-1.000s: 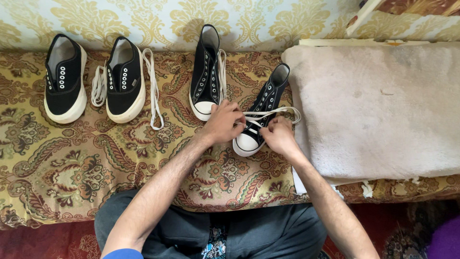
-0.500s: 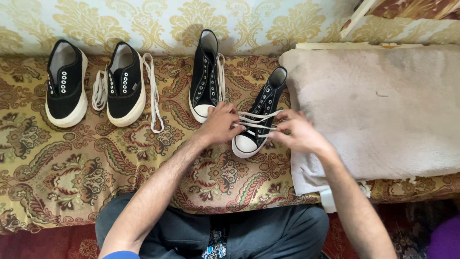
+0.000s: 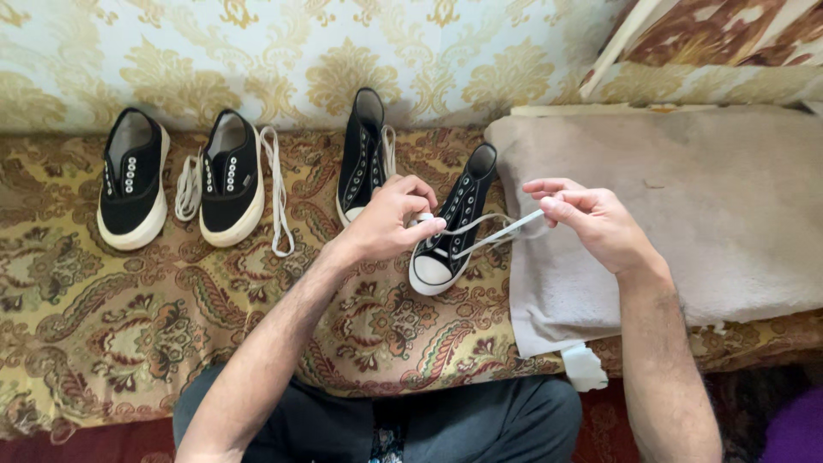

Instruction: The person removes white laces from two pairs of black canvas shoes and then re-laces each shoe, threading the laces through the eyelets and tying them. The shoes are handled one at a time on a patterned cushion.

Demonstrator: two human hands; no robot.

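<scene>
Both hands (image 3: 390, 219) seemingly pull a white lace (image 3: 493, 233) through a black sneaker (image 3: 450, 227).

both hands (image 3: 390, 219) (image 3: 591, 223) pinched, forearms stretched forward

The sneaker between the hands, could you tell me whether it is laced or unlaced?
Partly laced: the lace crosses the sneaker only near the toe; upper eyelets look empty, ends in both hands.
</scene>
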